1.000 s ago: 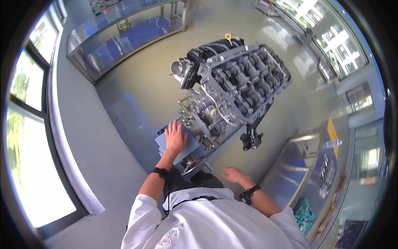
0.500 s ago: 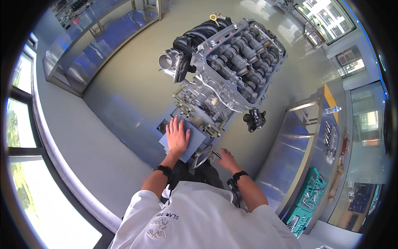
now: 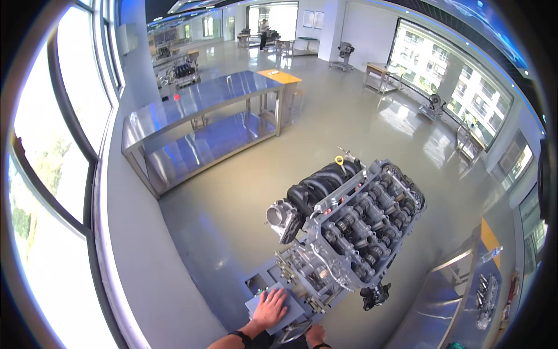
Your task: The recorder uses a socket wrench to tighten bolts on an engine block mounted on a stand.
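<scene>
A car engine [image 3: 354, 230] with its top open stands on a stand in front of me, its black intake manifold [image 3: 317, 189] on the left side. My left hand [image 3: 270, 308] lies flat, fingers spread, on a grey-blue plate [image 3: 290, 317] at the near end of the stand. My right hand [image 3: 315, 335] shows only partly at the lower edge, beside a round handwheel [image 3: 293, 333]; whether it grips anything is hidden. A yellow oil-filler cap [image 3: 339, 160] sits at the engine's far end.
A long steel workbench with a lower shelf [image 3: 203, 116] stands beyond the engine. Another steel bench with tools [image 3: 465, 296] is at the right. Large windows run along the left wall. A person stands far off at the back of the hall [image 3: 264, 28].
The view has tilted up, so the engine and my hands now sit lower in the picture and the far hall shows. My left hand stays flat on the plate.
</scene>
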Demonstrator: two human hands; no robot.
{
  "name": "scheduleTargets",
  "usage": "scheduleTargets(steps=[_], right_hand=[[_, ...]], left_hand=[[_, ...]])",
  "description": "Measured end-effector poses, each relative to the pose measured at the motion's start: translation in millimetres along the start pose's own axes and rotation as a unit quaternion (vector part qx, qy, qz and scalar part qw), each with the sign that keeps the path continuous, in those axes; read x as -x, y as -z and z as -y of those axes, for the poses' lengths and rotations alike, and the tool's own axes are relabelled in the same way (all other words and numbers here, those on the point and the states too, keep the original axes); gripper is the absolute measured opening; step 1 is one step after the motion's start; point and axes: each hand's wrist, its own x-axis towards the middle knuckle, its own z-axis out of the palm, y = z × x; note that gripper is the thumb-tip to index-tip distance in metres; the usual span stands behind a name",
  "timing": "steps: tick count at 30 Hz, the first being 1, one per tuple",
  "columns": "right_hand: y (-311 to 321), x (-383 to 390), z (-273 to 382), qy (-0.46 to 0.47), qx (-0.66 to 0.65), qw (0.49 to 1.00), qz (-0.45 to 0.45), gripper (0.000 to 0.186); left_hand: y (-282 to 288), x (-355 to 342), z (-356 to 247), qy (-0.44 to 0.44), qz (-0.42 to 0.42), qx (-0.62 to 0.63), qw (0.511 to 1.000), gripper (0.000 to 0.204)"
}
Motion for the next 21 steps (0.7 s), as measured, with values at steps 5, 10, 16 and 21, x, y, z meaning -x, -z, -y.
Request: scheduleTargets(steps=[5, 10, 16, 21], right_hand=[[-33.3, -54.3, -26.8, 0.005, -0.027, 0.999, 0.038, 0.034], [-61.7, -80.8, -34.8, 0.030, -0.031, 0.998, 0.055, 0.034], [-100.2, -93.7, -35.2, 0.095, -0.033, 0.991, 0.084, 0.037], [-130.8, -71.1, -34.3, 0.070, -0.139, 0.984, 0.089, 0.035]], left_hand=[[-0.8, -9.4, -3.9, -0.042, 0.021, -0.030, 0.998, 0.048], [-2.2, -17.2, -5.9, -0.040, 0.026, -0.031, 0.998, 0.048], [-1.5, -13.9, -5.2, -0.011, 0.039, -0.036, 0.999, 0.048], [0.4, -14.8, -11.3, -0.018, 0.047, -0.026, 0.998, 0.048]])
